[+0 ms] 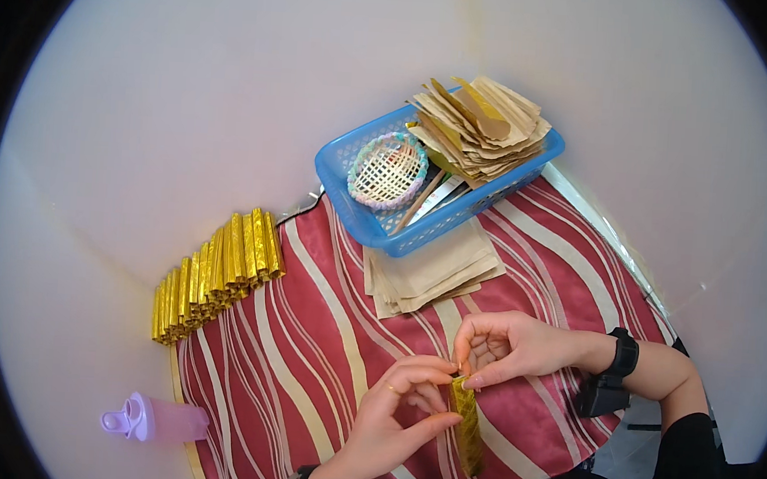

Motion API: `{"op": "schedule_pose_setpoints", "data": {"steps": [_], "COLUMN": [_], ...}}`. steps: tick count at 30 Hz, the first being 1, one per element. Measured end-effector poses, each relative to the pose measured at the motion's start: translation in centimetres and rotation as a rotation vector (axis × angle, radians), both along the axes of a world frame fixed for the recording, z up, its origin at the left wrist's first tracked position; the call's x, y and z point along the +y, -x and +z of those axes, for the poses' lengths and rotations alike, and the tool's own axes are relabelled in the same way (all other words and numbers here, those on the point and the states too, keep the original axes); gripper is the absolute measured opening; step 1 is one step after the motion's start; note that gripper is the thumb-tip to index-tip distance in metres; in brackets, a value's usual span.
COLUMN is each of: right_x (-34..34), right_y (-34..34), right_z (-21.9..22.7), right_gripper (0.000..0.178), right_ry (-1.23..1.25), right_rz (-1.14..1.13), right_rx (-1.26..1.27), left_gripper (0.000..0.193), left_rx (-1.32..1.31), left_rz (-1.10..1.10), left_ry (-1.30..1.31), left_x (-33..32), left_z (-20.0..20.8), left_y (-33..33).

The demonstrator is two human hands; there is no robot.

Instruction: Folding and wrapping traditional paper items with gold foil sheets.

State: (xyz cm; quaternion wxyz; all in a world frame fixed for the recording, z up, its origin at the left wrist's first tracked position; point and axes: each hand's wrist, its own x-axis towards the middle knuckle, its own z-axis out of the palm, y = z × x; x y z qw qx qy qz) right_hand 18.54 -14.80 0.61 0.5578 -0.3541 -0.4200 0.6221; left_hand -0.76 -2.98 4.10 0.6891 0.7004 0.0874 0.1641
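Note:
A narrow gold foil tube (470,438) hangs slantwise over the striped cloth, its top end between my two hands. My left hand (395,416) has the thumb on the tube's side and the fingertips at its top. From the right, my right hand (517,349) pinches that same top end between thumb and fingers. Something small and dark shows at the tip, too small to make out. Beyond my hands lies a stack of tan paper sheets (435,265), partly under the blue basket (362,225).
Many similar gold tubes (214,273) are piled at the table's left edge. The basket holds a small woven basket (388,171), sticks and a heap of folded tan paper (487,132). A lilac bottle (162,421) stands near left. Red striped cloth (306,358) covers the table; pale walls rise behind.

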Motion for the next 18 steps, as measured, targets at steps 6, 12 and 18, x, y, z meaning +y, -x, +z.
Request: {"op": "schedule_pose_setpoints", "data": {"steps": [6,12,18], "right_x": [-0.2,-0.6,-0.8], "right_y": [0.6,0.6,0.8], "right_z": [-0.3,0.1,0.2], "right_gripper": [0.022,0.02,0.021], "right_ry": [0.014,0.003,0.001], "right_rz": [0.106,0.164,0.185], "right_rx": [0.093,-0.03,0.004], "left_gripper": [0.032,0.021,0.016], "left_rx": [0.117,0.125,0.257], "left_rz": [-0.15,-0.258,-0.267], "left_ry": [-0.073,0.123,0.172], "left_x": [1.2,1.2,1.4], "left_z": [-0.5,0.0,0.1], "left_y": [0.0,0.2,0.3]}}
